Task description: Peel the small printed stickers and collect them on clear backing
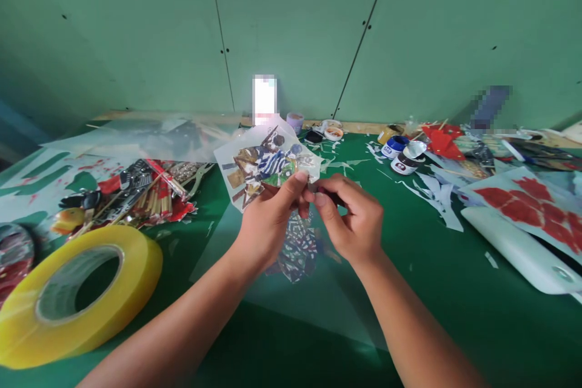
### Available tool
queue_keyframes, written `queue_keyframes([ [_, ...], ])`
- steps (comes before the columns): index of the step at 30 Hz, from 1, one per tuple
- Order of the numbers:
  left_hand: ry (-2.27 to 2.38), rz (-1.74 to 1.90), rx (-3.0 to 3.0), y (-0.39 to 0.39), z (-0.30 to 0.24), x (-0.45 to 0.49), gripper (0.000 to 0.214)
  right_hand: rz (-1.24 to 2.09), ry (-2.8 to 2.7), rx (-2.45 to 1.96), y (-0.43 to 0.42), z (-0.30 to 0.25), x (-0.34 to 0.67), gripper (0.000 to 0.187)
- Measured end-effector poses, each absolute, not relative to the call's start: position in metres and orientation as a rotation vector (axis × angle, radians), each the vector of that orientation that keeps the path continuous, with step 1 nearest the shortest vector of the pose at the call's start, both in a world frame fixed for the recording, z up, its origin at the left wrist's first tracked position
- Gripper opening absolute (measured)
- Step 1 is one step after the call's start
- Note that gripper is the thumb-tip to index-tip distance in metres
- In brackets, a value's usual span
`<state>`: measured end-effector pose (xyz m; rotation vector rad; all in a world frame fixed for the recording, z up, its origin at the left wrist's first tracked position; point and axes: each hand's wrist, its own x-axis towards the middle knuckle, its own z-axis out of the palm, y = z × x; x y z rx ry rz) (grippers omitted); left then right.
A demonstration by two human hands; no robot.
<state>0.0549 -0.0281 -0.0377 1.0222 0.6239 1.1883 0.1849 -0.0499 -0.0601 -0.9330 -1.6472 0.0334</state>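
Note:
My left hand [268, 218] pinches a clear plastic sheet printed with a painted figure [266, 163] in blue, brown and green, held up over the green table [454, 291]. My right hand [352, 218] is closed beside it, fingertips meeting the left thumb at the sheet's lower right edge, pinching something small and dark that I cannot make out. Below both hands lies another patterned cut-out [297, 251] on a transparent sheet.
A big roll of yellow tape [77, 294] sits at the near left. Behind it lies a heap of sticks and red-black cut-outs [145, 194]. Paint jars [402, 154] and paper scraps stand at the back right. A sheet with red shapes [531, 209] lies right.

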Motion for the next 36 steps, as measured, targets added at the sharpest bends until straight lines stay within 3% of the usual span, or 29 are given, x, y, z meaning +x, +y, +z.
queue_keyframes([
  [14,0.916,1.088,1.448,-0.030,-0.042,0.046,0.047,-0.084,-1.646,-0.925,-0.052,-0.060,0.184,0.007],
  [21,0.904,1.061,1.712,-0.034,-0.031,0.041,0.041,-0.079,-1.647,-0.924,-0.051,-0.062,0.185,0.006],
  [36,0.910,1.059,1.645,-0.029,-0.041,0.040,0.045,-0.133,-1.662,-0.935,-0.051,-0.062,0.185,0.009],
])
